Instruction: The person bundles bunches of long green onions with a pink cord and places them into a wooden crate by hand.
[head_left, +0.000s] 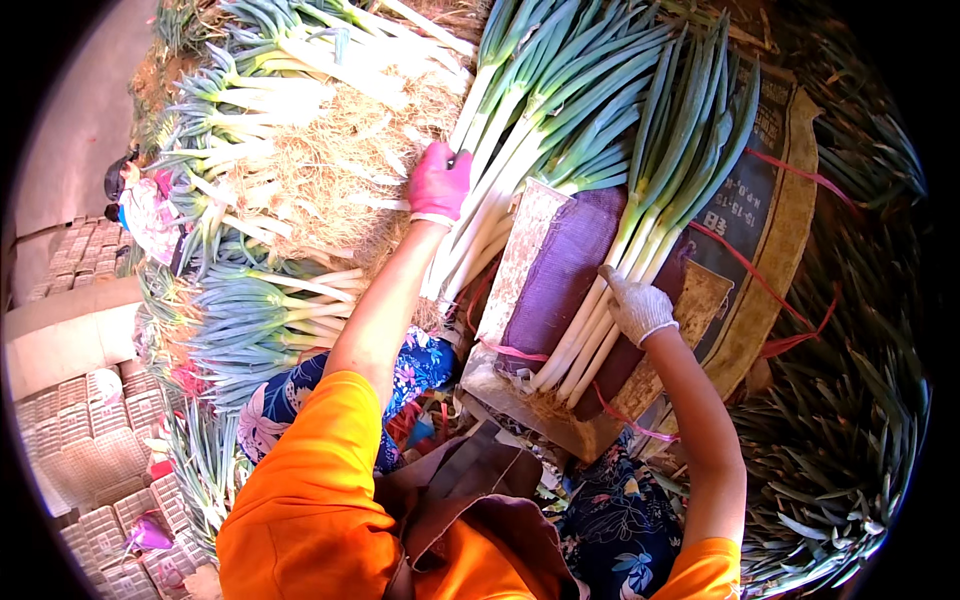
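Note:
My left hand, in a pink glove, is at the left edge of a pile of large green onions. Its fingers are curled against the white stalks, but whether they grip one is hidden. My right hand, in a whitish knit glove, is closed around a smaller bunch of green onions, thumb on top. That bunch lies slanted, roots toward me, over a trough-like stand lined with purple mesh cloth. Pink ties lie across the stand, partly under the stalks.
More green onions are stacked at left, around a mass of tan roots. A printed sack lies right of the stand, with dark leaves beyond. Another person is at far left, above stacked pale crates.

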